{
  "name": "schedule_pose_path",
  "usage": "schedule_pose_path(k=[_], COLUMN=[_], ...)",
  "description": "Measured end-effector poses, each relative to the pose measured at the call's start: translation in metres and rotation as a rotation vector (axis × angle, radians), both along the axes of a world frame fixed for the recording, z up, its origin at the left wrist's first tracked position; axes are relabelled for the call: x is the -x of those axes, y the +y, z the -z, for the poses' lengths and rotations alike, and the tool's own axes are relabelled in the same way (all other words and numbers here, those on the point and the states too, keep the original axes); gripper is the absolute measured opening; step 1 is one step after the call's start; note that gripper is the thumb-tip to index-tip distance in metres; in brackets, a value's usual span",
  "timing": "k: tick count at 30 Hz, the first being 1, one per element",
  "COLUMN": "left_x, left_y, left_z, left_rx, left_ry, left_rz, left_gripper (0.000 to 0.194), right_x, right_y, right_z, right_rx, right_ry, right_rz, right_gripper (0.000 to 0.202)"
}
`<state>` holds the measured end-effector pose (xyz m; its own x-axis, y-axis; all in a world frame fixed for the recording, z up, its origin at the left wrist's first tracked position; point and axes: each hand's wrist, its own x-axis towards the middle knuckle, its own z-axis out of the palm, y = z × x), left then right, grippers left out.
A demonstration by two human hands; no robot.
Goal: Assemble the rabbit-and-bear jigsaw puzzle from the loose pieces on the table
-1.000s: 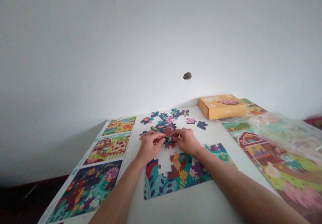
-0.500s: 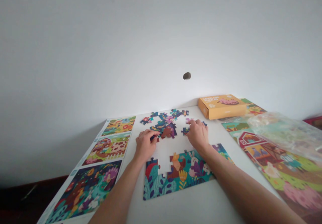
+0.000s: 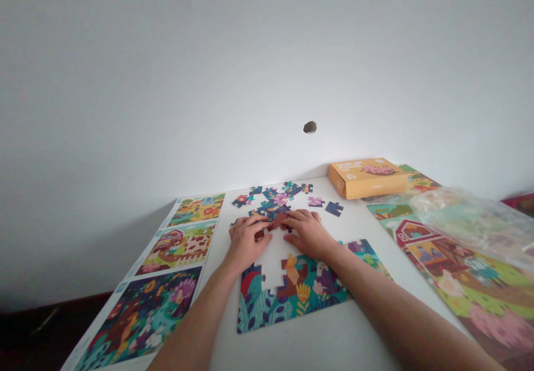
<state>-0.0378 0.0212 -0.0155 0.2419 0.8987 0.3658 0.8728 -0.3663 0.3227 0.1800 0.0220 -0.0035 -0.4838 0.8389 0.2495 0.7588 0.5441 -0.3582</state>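
My left hand (image 3: 249, 242) is over the near edge of the loose pile, its fingers and thumb closed around a brown puzzle piece (image 3: 259, 234) that they partly cover. Facing it, my right hand (image 3: 307, 232) has its fingertips on another brown puzzle piece (image 3: 277, 222), at the front of the loose puzzle pieces (image 3: 278, 197). Nearer to me lies the partly joined puzzle (image 3: 267, 307), showing a fox, yellow flowers and blue leaves, with a notch in its upper left. My right forearm covers some of its right side.
A reference sheet with three pictures (image 3: 179, 247) lies along the left edge. At the back right stands a yellow puzzle box (image 3: 371, 184). Clear plastic wrap (image 3: 471, 215) rests on a farm-scene puzzle (image 3: 463, 271). Two loose pieces, one dark blue (image 3: 334, 208), lie before the box.
My right hand has moved left and nearer, from the pieces at the right to the brown piece, uncovering a pink and a dark blue piece. My left hand has shifted slightly right.
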Motion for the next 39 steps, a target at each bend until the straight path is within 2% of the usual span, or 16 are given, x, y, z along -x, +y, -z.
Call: schedule_pose_path(k=[5,10,13,16,19,22,24,27,30,34,36,39], left_x=[-0.0007,-0.0006,-0.0001,0.0,-0.0007,-0.0019,-0.0028,-0.004,-0.0046,-0.0035,-0.0024,-0.0013], left_y=[-0.0006,0.0001,0.0009,0.0005,-0.001,-0.002,-0.0022,-0.0025,-0.0033,-0.003,-0.0017,0.0003], left_z=[-0.0008,0.0013,0.0019,0.0012,-0.0005,-0.0026,-0.0041,-0.006,-0.0061,-0.0021,0.0004,0.0021], left_rx=[0.017,0.012,0.022,0.036,0.039,0.032,0.027,0.027,0.033,0.016,0.0,-0.007], left_ry=[-0.01,-0.025,-0.02,-0.007,-0.001,-0.006,-0.009,-0.013,-0.011,0.0,-0.006,-0.016], left_rz=[0.057,-0.095,-0.164,-0.164,-0.126,-0.106,-0.083,-0.033,-0.02,-0.064,-0.092,-0.109], left_gripper=[0.015,0.032,0.033,0.033,0.027,0.019,0.015,0.014,0.017,0.021,0.022,0.013], right_x=[-0.001,-0.0014,-0.0021,-0.0033,-0.0044,-0.0039,-0.0022,0.001,0.002,-0.0002,-0.0011,-0.0011], right_y=[0.0023,0.0022,0.0023,0.0021,0.0013,-0.0001,-0.0015,-0.0039,-0.0054,-0.0053,-0.0054,-0.006], right_z=[-0.0022,-0.0036,-0.0029,-0.0027,-0.0032,-0.0034,-0.0028,-0.0012,-0.0004,-0.0024,-0.0043,-0.0069], right_rx=[-0.014,-0.029,-0.022,-0.003,-0.011,-0.033,-0.048,-0.063,-0.056,-0.072,-0.078,-0.073], right_ry=[0.027,0.0,-0.015,-0.047,-0.045,-0.032,-0.039,-0.063,-0.064,-0.015,0.013,0.052], right_rz=[0.079,0.202,0.343,0.475,0.511,0.423,0.288,0.121,0.096,0.087,0.036,-0.082], right_gripper=[0.02,0.022,0.02,0.022,0.02,0.029,0.037,0.039,0.034,0.02,0.014,0.009])
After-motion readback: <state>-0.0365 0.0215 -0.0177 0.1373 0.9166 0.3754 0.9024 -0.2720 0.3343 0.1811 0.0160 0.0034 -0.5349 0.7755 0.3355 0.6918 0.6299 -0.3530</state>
